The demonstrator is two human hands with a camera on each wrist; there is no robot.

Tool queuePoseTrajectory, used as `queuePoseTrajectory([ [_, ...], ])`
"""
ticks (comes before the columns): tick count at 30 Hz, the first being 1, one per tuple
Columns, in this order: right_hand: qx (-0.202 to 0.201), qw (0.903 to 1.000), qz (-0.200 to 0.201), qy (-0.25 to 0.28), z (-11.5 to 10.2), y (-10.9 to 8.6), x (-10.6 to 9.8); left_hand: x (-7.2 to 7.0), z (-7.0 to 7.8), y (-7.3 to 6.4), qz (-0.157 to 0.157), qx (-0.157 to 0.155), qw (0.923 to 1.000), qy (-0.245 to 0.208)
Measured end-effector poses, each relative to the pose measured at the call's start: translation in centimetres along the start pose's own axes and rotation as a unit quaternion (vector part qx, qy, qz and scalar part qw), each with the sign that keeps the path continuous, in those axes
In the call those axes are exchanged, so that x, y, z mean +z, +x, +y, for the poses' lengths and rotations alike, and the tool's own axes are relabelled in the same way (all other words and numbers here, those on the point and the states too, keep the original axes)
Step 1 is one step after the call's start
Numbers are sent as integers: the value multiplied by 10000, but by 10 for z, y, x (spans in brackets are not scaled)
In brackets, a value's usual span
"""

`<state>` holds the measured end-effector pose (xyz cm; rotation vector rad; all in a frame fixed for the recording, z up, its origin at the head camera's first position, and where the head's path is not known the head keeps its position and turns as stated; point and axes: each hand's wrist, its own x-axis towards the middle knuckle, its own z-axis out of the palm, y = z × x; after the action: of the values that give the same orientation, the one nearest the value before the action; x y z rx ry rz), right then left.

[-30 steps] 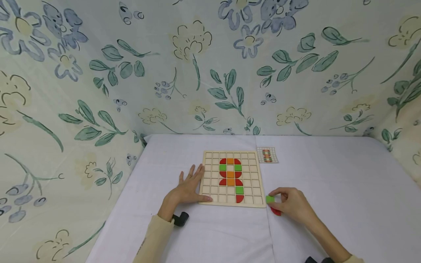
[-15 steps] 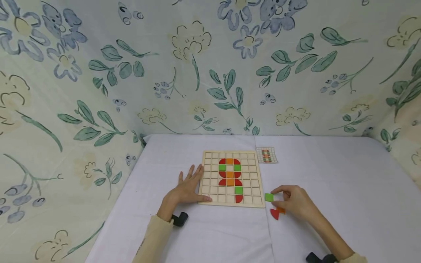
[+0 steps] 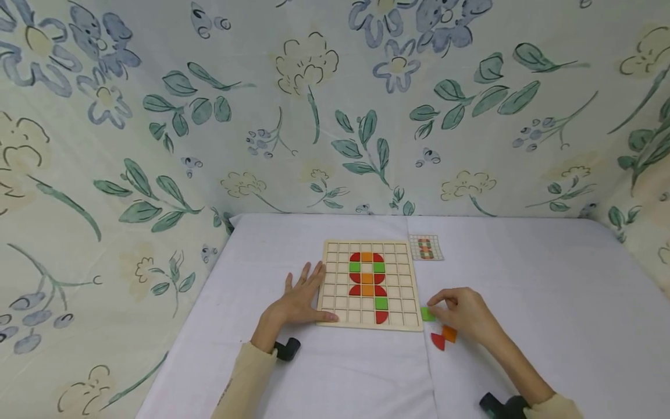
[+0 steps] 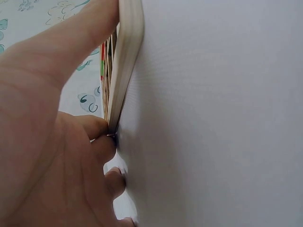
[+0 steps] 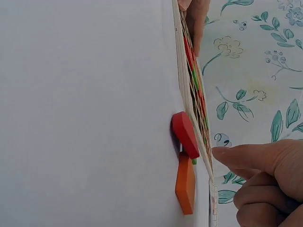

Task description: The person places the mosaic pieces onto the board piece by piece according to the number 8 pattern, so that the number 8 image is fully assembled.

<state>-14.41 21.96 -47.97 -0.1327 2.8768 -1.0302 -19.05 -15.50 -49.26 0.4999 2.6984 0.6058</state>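
My left hand (image 3: 297,301) lies spread along the left edge of a wooden grid board (image 3: 335,302), its thumb on the front rim. Red, green and orange tiles fill some of the squares. The left wrist view shows the thumb (image 4: 61,52) and fingers along the board's side. Beside the board's lower right corner, my right hand (image 3: 466,314) has its thumb and index finger apart over a green square tile (image 3: 427,314). The right wrist view shows the thumb straight, the other fingers bent, and no tile between them. Nearer me lie a red quarter-round tile (image 3: 438,342) and an orange square tile (image 3: 449,333).
A small pattern card (image 3: 426,247) lies at the board's upper right corner. A white cloth (image 3: 549,291) covers the table, and a floral curtain (image 3: 314,116) hangs behind and to the left. Each wrist carries a black camera mount (image 3: 288,349).
The green, red and orange tiles have come apart beside the board. My right hand has shifted slightly away from me, uncovering the orange tile. My left hand has stayed in place.
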Motion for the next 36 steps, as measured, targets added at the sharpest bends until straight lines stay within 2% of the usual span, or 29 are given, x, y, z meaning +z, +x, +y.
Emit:
queuePoseTrajectory([
  [2,-61,10000,-12,35,-4,2,1,0,-1,-1,-20,-11,10000,3],
  [5,91,9997,-181,124,-4,2,1,-1,-2,-2,-46,9,10000,26],
  [9,330,9981,-438,264,7,-1,-3,-1,0,-1,-41,37,10000,48],
  [16,409,9938,-878,553,20,-10,-5,0,0,0,-35,9,10000,57],
  [23,461,9972,-440,398,23,-9,-4,1,-1,1,1,-23,10000,27],
  [29,537,9953,-640,490,26,-10,-6,0,1,-1,1,-32,10000,1],
  [36,457,9980,-308,319,25,-10,-5,-1,2,-2,11,-14,10000,-44],
])
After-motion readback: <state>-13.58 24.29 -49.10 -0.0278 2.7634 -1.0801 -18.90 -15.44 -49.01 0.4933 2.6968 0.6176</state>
